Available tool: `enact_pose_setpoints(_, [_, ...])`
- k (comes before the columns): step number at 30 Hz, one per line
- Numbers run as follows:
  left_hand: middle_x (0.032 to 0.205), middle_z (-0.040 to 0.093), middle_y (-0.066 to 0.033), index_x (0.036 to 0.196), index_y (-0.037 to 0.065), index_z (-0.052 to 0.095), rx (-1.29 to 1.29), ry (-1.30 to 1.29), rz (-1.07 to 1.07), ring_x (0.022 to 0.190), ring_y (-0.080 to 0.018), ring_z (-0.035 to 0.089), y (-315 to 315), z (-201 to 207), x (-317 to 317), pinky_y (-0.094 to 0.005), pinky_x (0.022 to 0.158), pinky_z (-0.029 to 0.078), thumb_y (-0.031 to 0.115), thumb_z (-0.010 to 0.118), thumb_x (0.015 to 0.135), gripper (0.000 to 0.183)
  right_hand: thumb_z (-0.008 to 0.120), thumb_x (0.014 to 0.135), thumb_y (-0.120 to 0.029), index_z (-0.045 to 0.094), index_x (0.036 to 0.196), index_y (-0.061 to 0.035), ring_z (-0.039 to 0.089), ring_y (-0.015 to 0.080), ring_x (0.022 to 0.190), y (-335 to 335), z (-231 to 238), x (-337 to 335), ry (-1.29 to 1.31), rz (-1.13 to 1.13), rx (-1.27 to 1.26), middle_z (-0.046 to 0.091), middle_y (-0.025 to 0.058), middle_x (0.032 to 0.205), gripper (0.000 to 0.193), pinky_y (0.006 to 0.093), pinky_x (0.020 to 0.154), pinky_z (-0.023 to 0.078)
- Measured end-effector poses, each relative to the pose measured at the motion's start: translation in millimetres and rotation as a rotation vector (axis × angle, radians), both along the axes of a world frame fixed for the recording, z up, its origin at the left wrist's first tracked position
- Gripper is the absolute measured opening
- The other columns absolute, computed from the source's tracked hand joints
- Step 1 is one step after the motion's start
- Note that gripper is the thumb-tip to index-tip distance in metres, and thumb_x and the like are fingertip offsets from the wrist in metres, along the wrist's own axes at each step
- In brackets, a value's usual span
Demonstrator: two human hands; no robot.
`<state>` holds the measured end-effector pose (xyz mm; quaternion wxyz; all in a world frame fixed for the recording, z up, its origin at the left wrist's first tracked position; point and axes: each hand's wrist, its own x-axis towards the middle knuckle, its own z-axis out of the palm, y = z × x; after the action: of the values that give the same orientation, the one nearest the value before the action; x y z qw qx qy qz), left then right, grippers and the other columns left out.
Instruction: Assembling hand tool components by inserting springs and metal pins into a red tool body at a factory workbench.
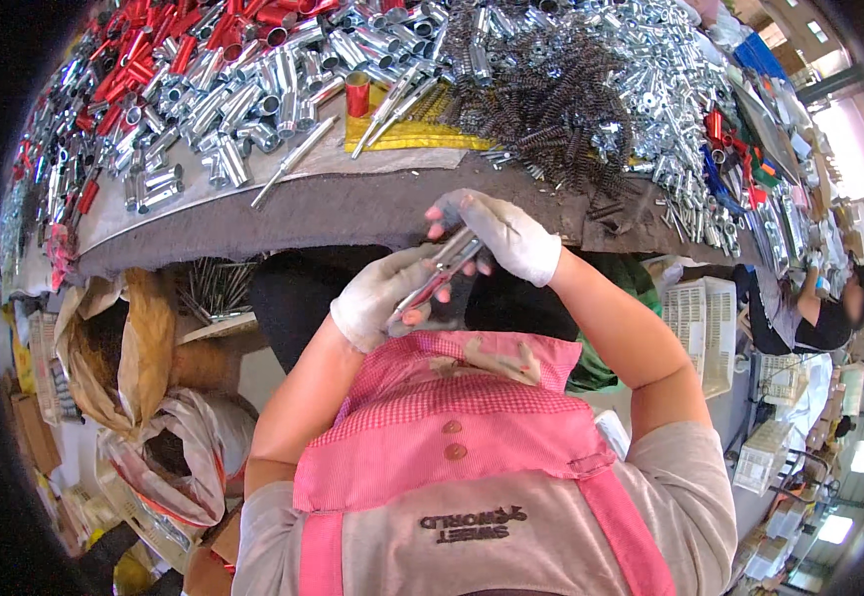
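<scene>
- Head view: holds a slender silver metal piece (pixel 452 256) slantwise in the gloved left hand (pixel 384 290), with bare fingertips bent around the lower part.
- Has the gloved right hand (pixel 504 233) curved over the upper end, with fingers partly hiding it; cannot tell whether pinching firmly there or merely steadying.
- Appears between the pink apron (pixel 452 437) and the front edge of the table (pixel 353 207), raised in front of the body.
- Seems to be at a two-handed handling step, perhaps adjusting or fitting at the upper end; cannot make out any join beneath the fingers.
- Probably calls next for a steady left grasp, and for right fingers kept in line with the slant of the piece.
- Faces, across the table, red tubes (pixel 134 72), silver tubes (pixel 288 84), dark coil springs (pixel 561 109) and small bright metal parts (pixel 685 89).
- Includes, nearer the front edge, a slim rod (pixel 295 162) to the left of a yellow cloth (pixel 432 134).
</scene>
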<state>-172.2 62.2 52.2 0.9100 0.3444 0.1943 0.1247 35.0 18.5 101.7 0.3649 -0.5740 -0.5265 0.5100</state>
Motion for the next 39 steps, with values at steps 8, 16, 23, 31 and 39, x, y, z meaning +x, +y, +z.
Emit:
enact_pose_setpoints(8, [0.088, 0.054, -0.0098, 0.112, 0.004, 0.044, -0.177, -0.050, 0.292, 0.048, -0.0070, 0.042, 4.7, -8.7, -13.2, -0.0169, 0.034, 0.028, 0.031, 0.044, 0.098, 0.030, 0.050, 0.082, -0.014, 0.062, 0.094, -0.0110, 0.061, 0.0230, 0.087, 35.5, -27.9, 69.2, -1.550, 0.063, 0.529, 0.058, 0.0063, 0.094, 0.018, 0.0352, 0.069, 0.053])
enact_pose_setpoints(16, [0.089, 0.053, -0.0079, 0.115, 0.008, 0.043, -0.346, -0.160, 0.243, 0.049, -0.0074, 0.042, -1.6, -13.5, -15.9, -0.0185, 0.034, 0.029, 0.032, 0.040, 0.099, 0.029, 0.049, 0.083, -0.013, 0.061, 0.086, -0.0075, 0.062, 0.0224, 0.084, 44.8, -12.6, 58.7, -1.654, 0.084, 0.438, 0.058, 0.0083, 0.088, 0.014, 0.0361, 0.065, 0.054])
enact_pose_setpoints(23, [0.086, 0.057, -0.0063, 0.126, 0.013, 0.045, -0.081, 0.029, 0.330, 0.048, -0.0075, 0.045, -3.8, -3.1, -10.8, -0.0181, 0.035, 0.030, 0.029, 0.047, 0.097, 0.033, 0.059, 0.079, 0.005, 0.062, 0.091, 0.0010, 0.065, 0.0154, 0.082, -1.4, 8.6, -15.4, -0.353, -0.228, 0.517, 0.063, 0.0096, 0.089, 0.014, 0.0260, 0.075, 0.051])
enact_pose_setpoints(31, [0.084, 0.060, -0.0047, 0.127, 0.014, 0.049, -0.040, 0.121, 0.377, 0.050, -0.0078, 0.049, -3.9, -3.5, -10.1, -0.0183, 0.036, 0.032, 0.026, 0.050, 0.096, 0.033, 0.065, 0.076, -0.009, 0.061, 0.091, -0.0075, 0.061, 0.0307, 0.076, -4.2, -6.2, -43.1, -0.766, -0.094, 0.712, 0.059, 0.0104, 0.090, 0.015, 0.0397, 0.065, 0.051])
enact_pose_setpoints(39, [0.093, 0.063, -0.0029, 0.127, 0.005, 0.053, 0.679, 0.387, 0.564, 0.065, -0.0051, 0.052, -15.6, -3.4, -37.0, -0.0194, 0.056, 0.044, 0.018, 0.059, 0.091, 0.039, 0.063, 0.076, -0.007, 0.061, 0.090, -0.0091, 0.060, 0.0298, 0.067, -9.7, -2.5, -79.5, -0.856, -0.031, 0.736, 0.058, 0.0094, 0.084, 0.014, 0.0392, 0.058, 0.050])
